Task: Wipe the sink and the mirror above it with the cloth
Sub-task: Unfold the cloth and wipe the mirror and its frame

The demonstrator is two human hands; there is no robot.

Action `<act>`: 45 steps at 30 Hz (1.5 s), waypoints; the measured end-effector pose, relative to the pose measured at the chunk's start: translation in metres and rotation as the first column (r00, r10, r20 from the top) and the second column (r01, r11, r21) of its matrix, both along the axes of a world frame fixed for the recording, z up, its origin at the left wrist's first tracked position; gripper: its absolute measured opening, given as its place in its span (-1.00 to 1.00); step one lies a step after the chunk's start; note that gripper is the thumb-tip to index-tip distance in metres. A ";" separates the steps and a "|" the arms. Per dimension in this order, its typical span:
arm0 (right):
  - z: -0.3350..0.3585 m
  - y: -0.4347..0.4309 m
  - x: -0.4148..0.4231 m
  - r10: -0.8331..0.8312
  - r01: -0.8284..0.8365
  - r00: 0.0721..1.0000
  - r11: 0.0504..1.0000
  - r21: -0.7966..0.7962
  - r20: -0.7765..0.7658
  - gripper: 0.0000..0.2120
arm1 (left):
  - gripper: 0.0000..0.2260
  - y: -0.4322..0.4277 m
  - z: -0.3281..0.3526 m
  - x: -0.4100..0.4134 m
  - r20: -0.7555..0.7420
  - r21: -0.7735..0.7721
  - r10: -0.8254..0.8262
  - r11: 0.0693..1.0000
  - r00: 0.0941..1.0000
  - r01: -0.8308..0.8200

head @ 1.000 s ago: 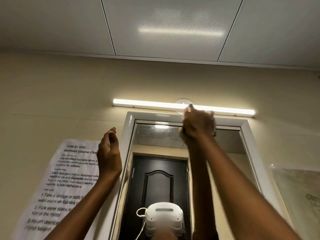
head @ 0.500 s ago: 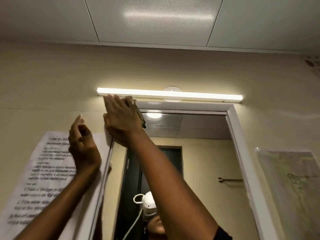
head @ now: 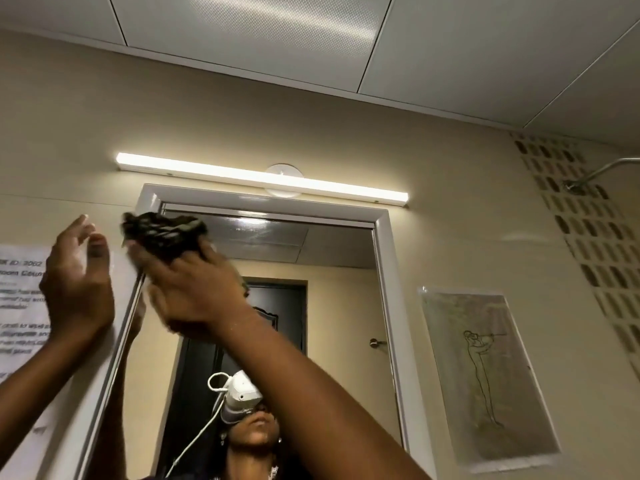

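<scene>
The white-framed mirror (head: pixel 329 289) fills the middle of the head view. My right hand (head: pixel 194 289) is raised at the mirror's upper left corner, gripping a dark crumpled cloth (head: pixel 162 232) that bunches above my fingers against the glass. My left hand (head: pixel 78 275) is lifted beside the mirror's left frame with fingers apart, holding nothing and overlapping a printed sheet. The sink is out of view below. The mirror reflects a person wearing a white headset, and a dark door.
A lit tube lamp (head: pixel 263 178) runs just above the mirror frame. A printed task sheet (head: pixel 20 306) hangs on the left wall and a line-drawing poster (head: pixel 485 375) on the right. A shower head (head: pixel 575 185) sticks out at the far right.
My right hand has dropped from the top left of the frame and turned, so the dark cloth now shows above the fingers. The view has swung right. My left hand has stayed beside the frame.
</scene>
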State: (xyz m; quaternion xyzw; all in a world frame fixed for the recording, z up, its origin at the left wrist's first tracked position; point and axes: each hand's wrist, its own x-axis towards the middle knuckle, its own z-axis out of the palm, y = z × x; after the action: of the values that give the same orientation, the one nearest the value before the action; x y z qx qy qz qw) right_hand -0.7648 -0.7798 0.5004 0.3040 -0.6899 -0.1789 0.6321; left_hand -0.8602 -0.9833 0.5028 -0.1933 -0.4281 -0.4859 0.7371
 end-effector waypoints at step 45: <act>-0.124 -0.018 0.009 -0.036 0.037 0.993 0.999 -0.004 0.116 -0.44 | -0.68 0.018 -0.045 0.079 0.336 0.004 -0.519 0.835 0.786 0.550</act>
State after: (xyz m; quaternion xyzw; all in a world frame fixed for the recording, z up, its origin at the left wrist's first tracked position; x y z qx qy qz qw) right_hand -0.7557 -0.7982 0.3762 0.2994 -0.7315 -0.1703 0.5885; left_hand -0.7809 -0.9653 0.4574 -0.2587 -0.4930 -0.6787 0.4789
